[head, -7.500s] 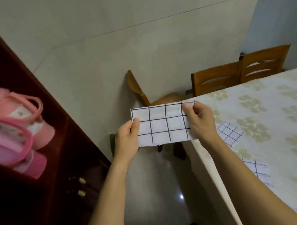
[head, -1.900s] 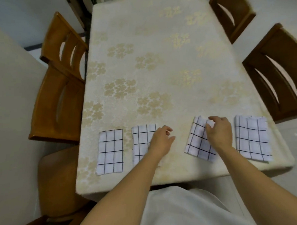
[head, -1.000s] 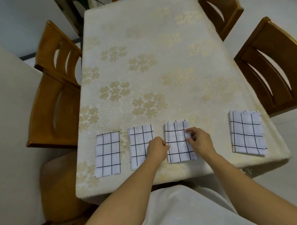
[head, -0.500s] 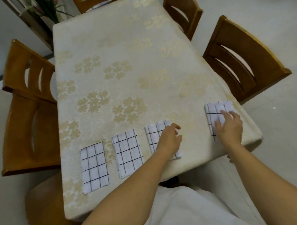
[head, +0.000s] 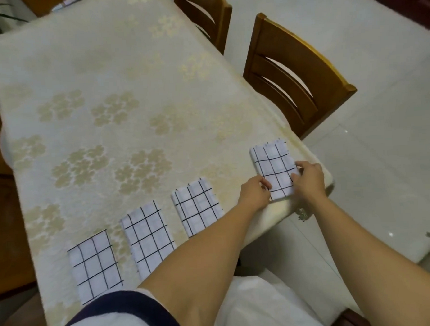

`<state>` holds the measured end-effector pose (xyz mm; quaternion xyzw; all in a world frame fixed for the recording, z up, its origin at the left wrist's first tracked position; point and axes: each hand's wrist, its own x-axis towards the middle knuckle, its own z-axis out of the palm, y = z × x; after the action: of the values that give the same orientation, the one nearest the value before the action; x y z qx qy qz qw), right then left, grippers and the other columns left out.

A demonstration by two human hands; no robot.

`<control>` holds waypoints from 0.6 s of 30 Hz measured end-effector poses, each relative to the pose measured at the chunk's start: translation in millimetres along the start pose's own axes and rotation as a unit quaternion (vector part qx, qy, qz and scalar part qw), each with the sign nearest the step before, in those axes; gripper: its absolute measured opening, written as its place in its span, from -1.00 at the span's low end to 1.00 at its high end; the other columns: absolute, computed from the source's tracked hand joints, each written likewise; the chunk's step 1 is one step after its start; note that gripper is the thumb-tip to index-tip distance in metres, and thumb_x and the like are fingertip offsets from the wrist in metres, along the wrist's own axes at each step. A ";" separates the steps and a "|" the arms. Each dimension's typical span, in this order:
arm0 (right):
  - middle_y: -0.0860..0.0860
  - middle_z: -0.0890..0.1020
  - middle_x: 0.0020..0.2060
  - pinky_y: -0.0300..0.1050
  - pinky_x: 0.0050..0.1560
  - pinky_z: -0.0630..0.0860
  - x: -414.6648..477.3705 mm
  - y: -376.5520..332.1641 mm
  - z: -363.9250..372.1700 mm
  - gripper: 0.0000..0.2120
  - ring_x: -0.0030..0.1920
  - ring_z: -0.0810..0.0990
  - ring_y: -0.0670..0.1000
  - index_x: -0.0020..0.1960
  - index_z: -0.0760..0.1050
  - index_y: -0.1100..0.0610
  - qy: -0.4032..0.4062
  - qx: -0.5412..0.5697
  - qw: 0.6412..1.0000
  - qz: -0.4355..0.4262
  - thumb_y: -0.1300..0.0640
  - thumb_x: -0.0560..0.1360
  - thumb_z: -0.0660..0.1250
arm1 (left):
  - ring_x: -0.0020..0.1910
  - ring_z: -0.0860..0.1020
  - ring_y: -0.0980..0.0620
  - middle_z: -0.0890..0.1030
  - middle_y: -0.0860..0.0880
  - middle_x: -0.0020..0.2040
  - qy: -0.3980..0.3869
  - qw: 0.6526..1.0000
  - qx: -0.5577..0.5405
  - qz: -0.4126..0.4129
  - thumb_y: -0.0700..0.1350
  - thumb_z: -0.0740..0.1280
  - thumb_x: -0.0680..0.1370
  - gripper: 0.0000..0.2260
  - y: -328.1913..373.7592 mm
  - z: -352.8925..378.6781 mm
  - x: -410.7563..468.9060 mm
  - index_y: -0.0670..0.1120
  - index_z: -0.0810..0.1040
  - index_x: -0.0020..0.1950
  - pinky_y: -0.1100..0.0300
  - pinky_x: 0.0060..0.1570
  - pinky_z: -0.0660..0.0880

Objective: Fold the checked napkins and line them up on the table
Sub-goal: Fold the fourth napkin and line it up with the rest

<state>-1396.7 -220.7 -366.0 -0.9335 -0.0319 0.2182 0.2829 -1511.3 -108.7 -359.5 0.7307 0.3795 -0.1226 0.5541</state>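
Several folded white napkins with black checks lie in a row along the near edge of the table. The rightmost napkin sits near the table's right corner. My left hand pinches its left edge and my right hand pinches its right edge, both near its lower end. To the left lie the third napkin, the second napkin and the leftmost napkin, all flat and untouched. My left forearm crosses the lower ends of the second and third napkins.
A cream tablecloth with gold flower patterns covers the table. Wooden chairs stand along the right side, the nearest chair close to the rightmost napkin, and another chair farther back. The pale tiled floor lies beyond the right edge.
My left hand left the third napkin and moved right to the rightmost napkin, which both hands now pinch. The view has swung to the right.
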 end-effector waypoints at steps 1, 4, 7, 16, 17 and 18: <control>0.16 0.43 0.32 0.12 0.37 0.45 -1.1 -1.5 2.1 -0.62 0.24 0.52 0.20 0.42 0.46 0.11 -0.015 0.007 1.000 -0.014 0.21 0.61 0.31 | -0.27 0.56 0.08 0.64 -0.08 -0.11 -0.002 1.000 0.006 -0.003 -0.31 0.31 0.58 -0.83 -2.1 -3.0 -1.4 -0.05 0.59 -0.03 0.46 -0.41 0.40; 0.17 0.55 0.23 0.01 0.27 0.47 -9.1 -8.9 8.7 -0.64 0.17 0.55 0.15 0.41 0.48 0.14 -0.050 -0.012 0.997 -0.062 0.18 0.62 0.30 | -0.28 0.52 0.12 0.60 -0.01 -0.17 -0.017 0.999 0.036 -0.008 -0.32 0.33 0.57 -0.81 -12.2 -10.9 -8.7 -0.03 0.60 -0.06 0.42 -0.38 0.39; 0.15 0.61 0.12 -0.11 0.06 0.43 -22.8 -16.1 15.5 -0.70 -0.01 0.52 0.05 0.35 0.52 0.16 -0.060 -0.018 0.993 -0.100 0.20 0.63 0.29 | -0.29 0.51 0.12 0.55 0.04 -0.23 -0.007 0.999 0.046 -0.025 -0.33 0.34 0.56 -0.80 -26.8 -17.7 -18.6 -0.02 0.58 -0.05 0.37 -0.36 0.40; 0.15 0.64 0.07 -0.12 -0.03 0.45 -39.8 -16.2 31.1 -0.73 -0.09 0.54 0.03 0.32 0.52 0.14 -0.076 -0.022 0.991 -0.111 0.19 0.63 0.30 | -0.27 0.49 0.14 0.52 0.03 -0.20 0.015 0.999 0.028 -0.038 -0.31 0.34 0.58 -0.81 -49.4 -25.0 -39.1 -0.01 0.57 0.01 0.32 -0.28 0.44; 0.15 0.65 0.07 -0.12 -0.03 0.46 -40.2 -14.5 32.8 -0.73 -0.10 0.54 0.02 0.32 0.52 0.14 -0.075 -0.025 0.991 -0.109 0.19 0.63 0.30 | -0.27 0.48 0.13 0.52 0.03 -0.19 0.018 0.999 0.025 -0.038 -0.31 0.35 0.58 -0.81 -50.9 -25.6 -40.6 -0.02 0.57 0.03 0.30 -0.24 0.46; 0.16 0.65 0.08 -0.11 -0.01 0.46 -41.9 -14.0 34.2 -0.73 -0.09 0.54 0.03 0.32 0.51 0.14 -0.073 -0.030 0.991 -0.106 0.18 0.63 0.30 | -0.27 0.48 0.13 0.53 0.02 -0.18 0.019 0.999 0.021 -0.035 -0.30 0.36 0.58 -0.82 -51.6 -26.3 -42.0 -0.03 0.58 0.06 0.27 -0.20 0.49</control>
<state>-1448.3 -199.1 -367.6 -0.9145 -0.1574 0.2537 0.2732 -1581.9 -97.4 -361.9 0.7308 0.4128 -0.1358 0.5264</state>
